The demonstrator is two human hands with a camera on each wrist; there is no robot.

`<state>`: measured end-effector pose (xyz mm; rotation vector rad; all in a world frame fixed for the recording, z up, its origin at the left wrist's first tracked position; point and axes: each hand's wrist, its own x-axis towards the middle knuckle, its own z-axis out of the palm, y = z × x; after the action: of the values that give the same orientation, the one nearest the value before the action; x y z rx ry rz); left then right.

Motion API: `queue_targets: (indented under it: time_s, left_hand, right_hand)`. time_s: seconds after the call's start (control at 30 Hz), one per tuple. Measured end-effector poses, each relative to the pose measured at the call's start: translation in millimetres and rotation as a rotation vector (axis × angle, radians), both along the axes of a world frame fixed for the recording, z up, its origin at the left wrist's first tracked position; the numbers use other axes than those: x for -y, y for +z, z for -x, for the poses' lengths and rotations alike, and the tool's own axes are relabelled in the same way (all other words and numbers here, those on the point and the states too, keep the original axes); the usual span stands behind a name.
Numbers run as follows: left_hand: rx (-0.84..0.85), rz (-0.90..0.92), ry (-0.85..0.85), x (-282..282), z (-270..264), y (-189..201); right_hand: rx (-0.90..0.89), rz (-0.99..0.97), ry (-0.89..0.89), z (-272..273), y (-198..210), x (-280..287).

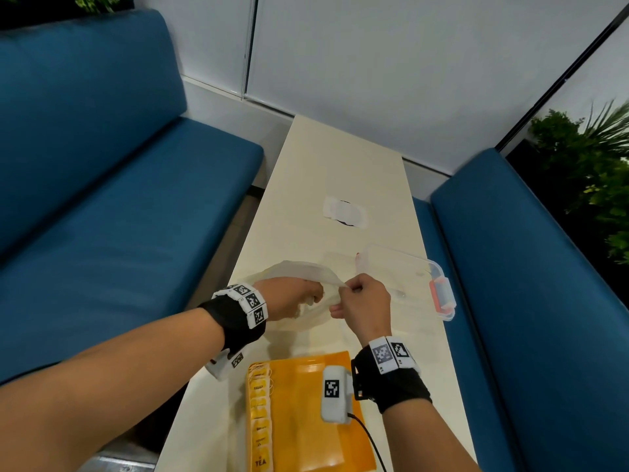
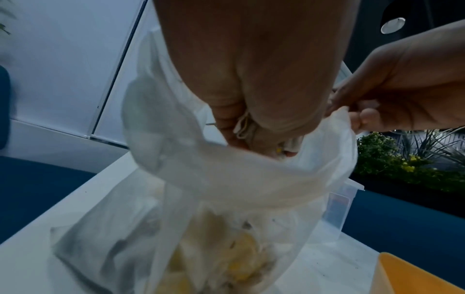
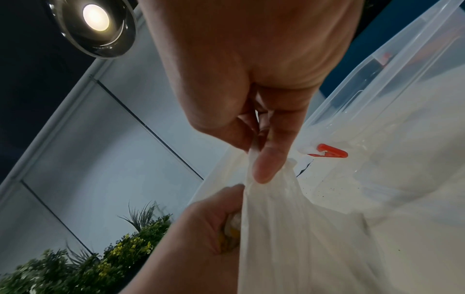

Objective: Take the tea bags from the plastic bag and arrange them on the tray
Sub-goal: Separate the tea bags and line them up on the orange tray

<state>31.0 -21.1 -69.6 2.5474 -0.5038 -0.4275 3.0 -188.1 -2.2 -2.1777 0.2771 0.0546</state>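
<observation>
On the table [image 1: 343, 165], the right hand [image 1: 366, 303] pinched the rim of the plastic bag [image 1: 299, 277] while the left hand [image 1: 289, 301], inside it, grasped tea bags [image 2: 245, 127], the orange tray [image 1: 306, 420] lying at 6 o'clock of both hands.

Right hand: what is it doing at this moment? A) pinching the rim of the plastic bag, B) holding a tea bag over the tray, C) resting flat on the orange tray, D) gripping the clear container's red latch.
A: the right hand pinches the rim of the plastic bag between thumb and finger, holding its mouth open while the left hand reaches inside.
</observation>
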Motion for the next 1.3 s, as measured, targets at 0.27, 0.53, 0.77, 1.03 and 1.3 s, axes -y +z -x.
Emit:
queue_targets:
  time_s: [0.27, 0.53, 0.77, 1.03, 1.3]
  left_hand:
    - [-0.086, -0.079, 0.001, -4, -9, -50]
    - [-0.248, 0.013, 0.349, 23, -18, -58]
    - [-0.302, 0.171, 0.463, 22, -11, -45]
    - [-0.312, -0.036, 0.242, 13, -8, -19]
    - [-0.333, 0.009, 0.232, 26, -16, -57]
  right_hand:
    - [0.030, 0.021, 0.090, 11, -1, -13]
    - [0.007, 0.042, 0.110, 18, -3, -15]
    - [0.005, 0.056, 0.092, 18, -3, -7]
    - [-0.010, 0.048, 0.101, 12, -6, -9]
    - [-0.007, 0.057, 0.103, 10, -7, -8]
